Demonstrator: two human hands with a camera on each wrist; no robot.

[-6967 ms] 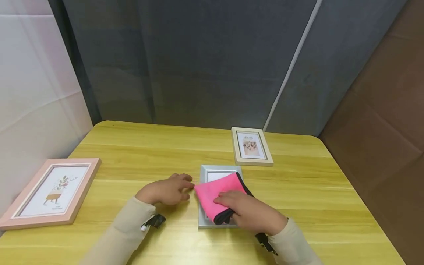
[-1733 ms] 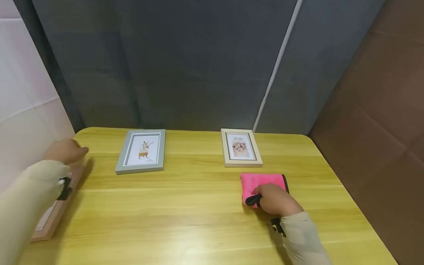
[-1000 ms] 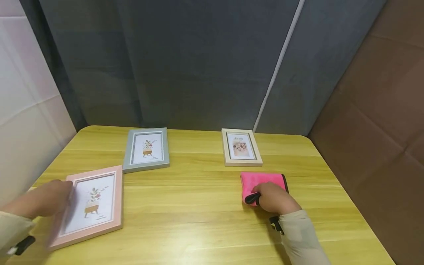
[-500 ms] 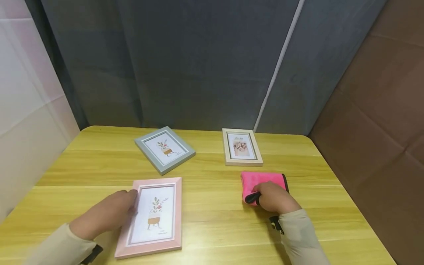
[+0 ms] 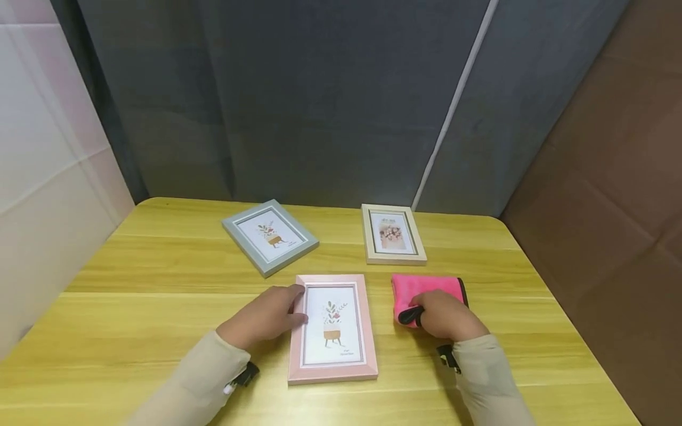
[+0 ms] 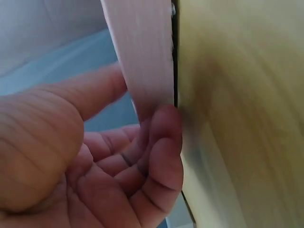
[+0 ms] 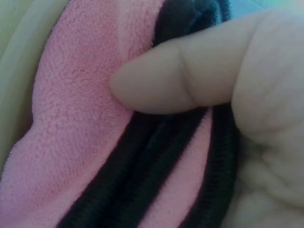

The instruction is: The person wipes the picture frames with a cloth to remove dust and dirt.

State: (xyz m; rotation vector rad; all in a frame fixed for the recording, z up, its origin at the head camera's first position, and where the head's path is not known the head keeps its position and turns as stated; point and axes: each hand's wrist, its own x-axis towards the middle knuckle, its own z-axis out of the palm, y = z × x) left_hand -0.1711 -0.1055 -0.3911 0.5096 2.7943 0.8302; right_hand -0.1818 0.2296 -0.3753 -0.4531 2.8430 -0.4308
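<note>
Pink frame (image 5: 333,329) against left fingers (image 6: 165,164)

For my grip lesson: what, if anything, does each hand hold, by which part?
Left hand: pink frame, by its left side. Right hand: pink cloth, by its black-trimmed edge.

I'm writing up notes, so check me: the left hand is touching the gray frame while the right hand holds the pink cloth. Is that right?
Not quite: the left hand touches the pink frame, not the gray frame, as the head view shows. The right hand does hold the pink cloth.
</note>
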